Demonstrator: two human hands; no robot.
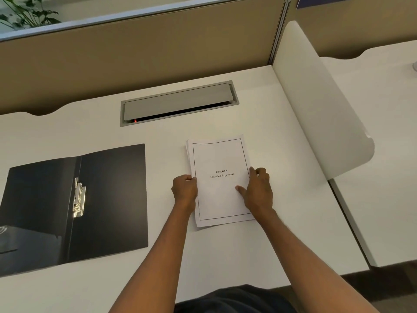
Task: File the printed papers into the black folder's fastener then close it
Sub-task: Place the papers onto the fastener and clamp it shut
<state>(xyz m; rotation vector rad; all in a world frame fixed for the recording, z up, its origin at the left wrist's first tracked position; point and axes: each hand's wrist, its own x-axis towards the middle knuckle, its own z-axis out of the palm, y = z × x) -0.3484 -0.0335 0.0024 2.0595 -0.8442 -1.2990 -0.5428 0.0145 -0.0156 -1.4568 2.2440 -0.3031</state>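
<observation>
Top sheet of printed papers [220,181] reads "Chapter 6 / Learning Experience". Blue sign [325,1] digits cut off, unreadable.

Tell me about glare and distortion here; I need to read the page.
Head view: the metal clip glints brightly in the black folder; the desk edges bow from the wide lens; the papers look evenly lit, the title legible between the left hand and right hand.

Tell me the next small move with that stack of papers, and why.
Probably lift the white printed paper stack and carry it left to the open black plastic folder. Both hands, left hand and right hand, already grip its side edges, and the silver metal fastener sits exposed and bare.
</observation>
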